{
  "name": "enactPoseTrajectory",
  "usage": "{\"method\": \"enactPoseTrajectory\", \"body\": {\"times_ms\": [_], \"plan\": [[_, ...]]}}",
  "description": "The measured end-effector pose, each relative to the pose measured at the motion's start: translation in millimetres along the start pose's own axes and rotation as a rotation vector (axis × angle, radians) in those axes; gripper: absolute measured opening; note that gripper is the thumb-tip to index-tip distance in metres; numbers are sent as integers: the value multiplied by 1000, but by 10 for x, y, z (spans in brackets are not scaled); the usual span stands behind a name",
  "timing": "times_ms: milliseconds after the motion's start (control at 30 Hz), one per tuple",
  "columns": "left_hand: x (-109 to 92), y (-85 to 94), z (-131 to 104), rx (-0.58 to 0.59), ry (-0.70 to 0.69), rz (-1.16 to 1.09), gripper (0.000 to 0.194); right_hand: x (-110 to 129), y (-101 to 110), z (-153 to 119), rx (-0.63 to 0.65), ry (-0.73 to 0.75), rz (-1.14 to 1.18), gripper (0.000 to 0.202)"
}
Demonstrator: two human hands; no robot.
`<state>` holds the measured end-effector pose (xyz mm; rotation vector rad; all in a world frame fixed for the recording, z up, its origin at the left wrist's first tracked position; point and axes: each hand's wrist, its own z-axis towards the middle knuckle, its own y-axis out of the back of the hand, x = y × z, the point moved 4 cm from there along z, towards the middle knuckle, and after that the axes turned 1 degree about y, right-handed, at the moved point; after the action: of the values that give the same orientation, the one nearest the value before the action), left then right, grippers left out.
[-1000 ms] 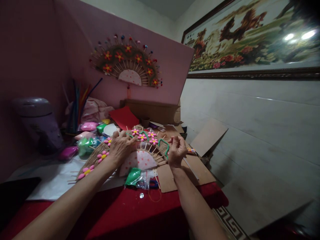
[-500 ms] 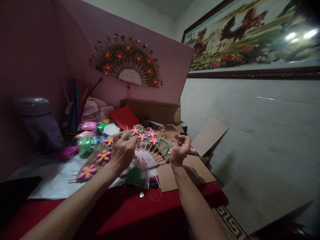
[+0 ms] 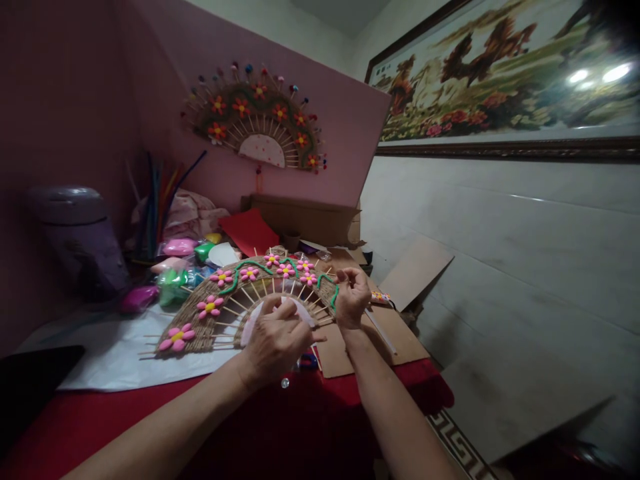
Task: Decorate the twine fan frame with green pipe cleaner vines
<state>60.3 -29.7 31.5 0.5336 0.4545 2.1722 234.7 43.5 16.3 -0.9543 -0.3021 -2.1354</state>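
Note:
A fan-shaped craft of wooden sticks and woven twine lies on the table, with pink clay flowers and wavy green clay strips on it. My left hand is over the fan's white, dotted half-round centre, fingers curled down. Their tips are hidden, and so is whatever they hold. Beside the fan's right end, my right hand is raised with thumb and fingers pinched together. I cannot make out what is between them. The green clay bag is out of sight, around where my left hand is.
Bags of coloured clay lie at the back left, near pipe cleaners and a lilac container. A finished-looking fan hangs on a pink board. Cardboard covers the right side; a small clear bead lies in front.
My left hand has moved from the fan's upper edge down and right, uncovering flowers and a green strip and covering the green clay bag. My right hand has shifted slightly left.

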Motion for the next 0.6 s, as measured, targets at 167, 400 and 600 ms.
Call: {"method": "enactPoseTrajectory", "body": {"times_ms": [167,400,600], "plan": [[-77,-21,10,34,30,-19,23,15,-30,-39,94,158,-180,42],[-55,-64,-7,60,24,-94,17,-57,-92,-65,138,197,-267,23],[-21,-112,-6,130,50,-68,15,-37,-119,-94,205,175,-236,27]]}}
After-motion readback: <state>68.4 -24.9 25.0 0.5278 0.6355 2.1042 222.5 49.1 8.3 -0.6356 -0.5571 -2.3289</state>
